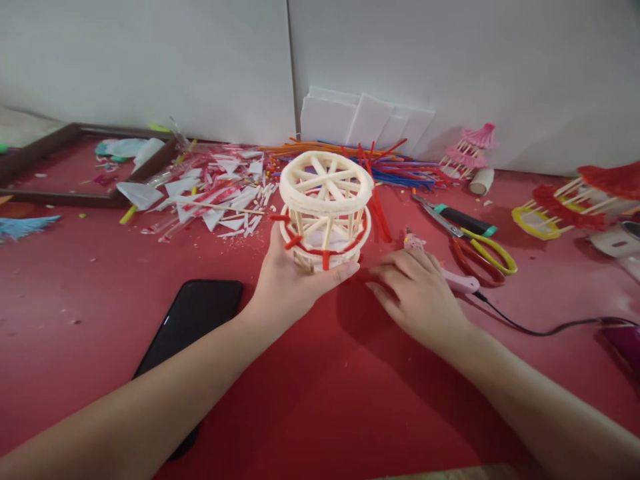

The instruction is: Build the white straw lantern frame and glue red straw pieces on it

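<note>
In my left hand (295, 273) is a round two-tiered craft frame (326, 179) of cream rings and thin sticks, held upright above the table. Its upper ring has spokes like a wheel. Short red fuzzy pieces (326, 260) line the lower ring and stick out past its edge. To the right of the frame, my right hand (420, 293) hovers low with loosely bent fingers, thumb apart, and nothing visible between them. A pink corded tool (463, 281) lies beside and partly behind that hand, which hides its middle.
Yellow-and-red-handled scissors (487, 257) and a dark cutter (465, 219) lie at right, near stick-and-ruffle models (555, 207). A phone (200, 320) rests at left. Scraps (225, 193), pipe cleaners (400, 167) and a brown frame (60, 195) line the back. A cord (540, 332) crosses right.
</note>
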Motion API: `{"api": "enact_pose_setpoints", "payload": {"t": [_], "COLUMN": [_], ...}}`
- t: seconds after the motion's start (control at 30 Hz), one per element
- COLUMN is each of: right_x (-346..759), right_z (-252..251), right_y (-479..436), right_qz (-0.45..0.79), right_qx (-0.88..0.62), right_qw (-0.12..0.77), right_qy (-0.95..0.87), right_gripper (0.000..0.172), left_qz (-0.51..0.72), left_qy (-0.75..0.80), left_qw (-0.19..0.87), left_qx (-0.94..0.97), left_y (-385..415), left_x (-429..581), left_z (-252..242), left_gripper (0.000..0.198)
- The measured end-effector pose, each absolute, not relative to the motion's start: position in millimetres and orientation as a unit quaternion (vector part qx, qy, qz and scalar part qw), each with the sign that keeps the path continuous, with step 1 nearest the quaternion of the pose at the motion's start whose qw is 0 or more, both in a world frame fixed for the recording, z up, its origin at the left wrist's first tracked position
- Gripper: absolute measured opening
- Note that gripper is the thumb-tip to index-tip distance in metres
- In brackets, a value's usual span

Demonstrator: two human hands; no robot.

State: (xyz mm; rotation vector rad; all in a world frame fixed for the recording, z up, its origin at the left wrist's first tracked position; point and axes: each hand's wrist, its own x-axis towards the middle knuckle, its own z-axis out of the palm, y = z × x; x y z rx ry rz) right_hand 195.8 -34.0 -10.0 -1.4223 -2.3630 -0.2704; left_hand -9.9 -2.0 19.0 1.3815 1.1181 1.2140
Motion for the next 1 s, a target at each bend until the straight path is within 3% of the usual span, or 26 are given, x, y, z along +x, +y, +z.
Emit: {"api": "enact_pose_setpoints", "payload": {"t": [0.23,0.4,0.5,0.67,0.87,1.0], "right_x": [190,191,190,185,183,184], "right_z": [-13,3,15,23,22,21], "right_y": [-29,-36,-45,-53,-51,-51], "right_qz": [-0.087,-0.066,-0.025,0.025,0.021,0.021], "right_qx": [-0.483,-0.48,-0.476,-0.473,-0.472,-0.474], "right_qw": [0.201,0.388,0.456,0.473,0.472,0.464], "right_qy": [-0.848,-0.784,-0.752,-0.743,-0.744,-0.748], "right_gripper": [0.011,0.006,0.005,0.004,0.009,0.007], "left_qz": [0.489,0.518,0.544,0.54,0.51,0.521], "left_qy": [0.448,0.411,0.363,0.328,0.31,0.308], "left_qw": [0.445,0.459,0.46,0.421,0.576,0.56], "left_qx": [0.602,0.593,0.6,0.651,0.558,0.566], "left_y": [0,-2,-2,-1,-2,-2], "left_x": [-11,-8,-7,-8,-4,-4], "left_z": [10,3,-5,-10,-4,-5], "left_gripper": [0.053,0.061,0.068,0.073,0.053,0.054]}}
